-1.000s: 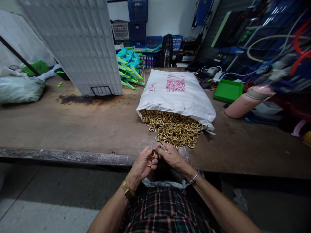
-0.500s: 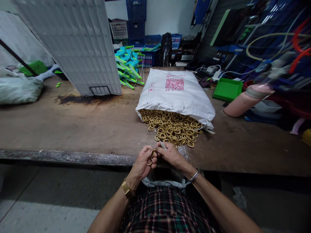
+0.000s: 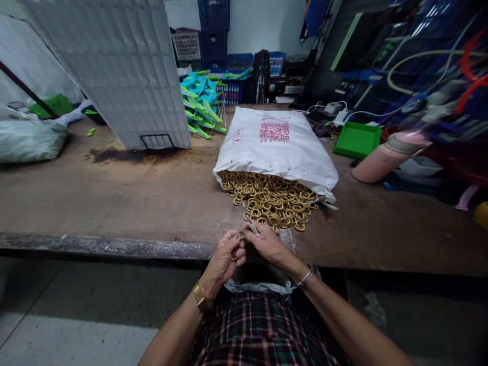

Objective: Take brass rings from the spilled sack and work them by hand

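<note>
Gripped a gold-coloured ring [image 3: 234, 258] in the curled left hand [image 3: 224, 256] and a small pale tool [image 3: 254, 229] in the closed right hand [image 3: 270, 246].

Worked with hands close together, nearly touching, over the near edge of a brown table [image 3: 114, 203]. Had, just beyond, a loose pile of gold-coloured rings [image 3: 276, 206] spread from the open mouth of a white bag [image 3: 301, 152]. Bore, across the bag's top, a red QR code [image 3: 274, 132] and red lettering too blurred to read. Included a green tray [image 3: 358, 141] and a tilted pink bottle [image 3: 379, 162] at right, and a ribbed white panel [image 3: 125, 76] at left.
</note>
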{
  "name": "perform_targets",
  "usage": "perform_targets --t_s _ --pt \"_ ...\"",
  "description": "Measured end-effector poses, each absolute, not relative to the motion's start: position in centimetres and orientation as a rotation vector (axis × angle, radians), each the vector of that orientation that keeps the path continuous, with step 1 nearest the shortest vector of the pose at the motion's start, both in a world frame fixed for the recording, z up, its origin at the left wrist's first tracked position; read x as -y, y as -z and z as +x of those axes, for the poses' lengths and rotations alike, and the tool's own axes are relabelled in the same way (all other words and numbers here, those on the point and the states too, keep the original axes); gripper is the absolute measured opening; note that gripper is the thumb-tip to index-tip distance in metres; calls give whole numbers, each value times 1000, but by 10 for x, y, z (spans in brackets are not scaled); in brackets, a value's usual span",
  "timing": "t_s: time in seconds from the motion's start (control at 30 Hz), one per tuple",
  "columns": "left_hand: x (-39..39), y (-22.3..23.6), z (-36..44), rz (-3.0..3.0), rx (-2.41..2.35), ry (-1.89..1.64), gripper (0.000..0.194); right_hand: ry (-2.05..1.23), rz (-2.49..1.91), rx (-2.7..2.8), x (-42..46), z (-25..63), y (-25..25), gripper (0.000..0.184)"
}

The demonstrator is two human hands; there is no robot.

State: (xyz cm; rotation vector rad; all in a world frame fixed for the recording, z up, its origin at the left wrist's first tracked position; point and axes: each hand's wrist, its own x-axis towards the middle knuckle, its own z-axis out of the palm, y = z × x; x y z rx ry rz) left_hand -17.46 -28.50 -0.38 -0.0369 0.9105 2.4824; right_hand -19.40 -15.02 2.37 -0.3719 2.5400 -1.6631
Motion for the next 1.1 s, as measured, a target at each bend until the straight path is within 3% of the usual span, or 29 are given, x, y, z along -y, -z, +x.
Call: perform_targets --t_s 0.3,0.47,0.7,1.1 --pt "289 5 -176 -145 -462 -2450 16 1653 -414 -2605 150 -193 -20 22" --pt "289 2 -177 -194 -343 -2448 4 1434 -389 -2780 149 -194 -14 24" --pt "291 3 -180 -204 -389 -2467 8 752 -580 -2992 146 -185 -15 13" --pt "288 7 -179 -207 -351 -2500 14 600 -614 -2948 148 -182 -15 20"
